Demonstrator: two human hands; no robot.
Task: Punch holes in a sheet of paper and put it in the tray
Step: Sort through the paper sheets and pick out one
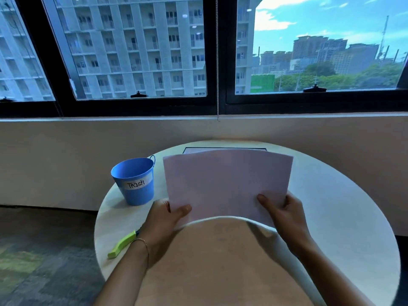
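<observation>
1 sheet of paper [227,184] is pinched by 2 hands, left [164,214] and right [283,212], beside 1 bucket [134,182].

Bluish window [136,47] daylight, fisheye-warped edges

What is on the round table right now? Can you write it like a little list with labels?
table: round, white
paper: pale sheet, held up above the table, bowed
left hand: grips the sheet's lower left corner
right hand: grips the lower right corner
bucket: blue, labelled Trash, left of the sheet
green tool: on the table's left edge, partly hidden by the left wrist
tray: dark-rimmed, behind the sheet, mostly hidden
</observation>
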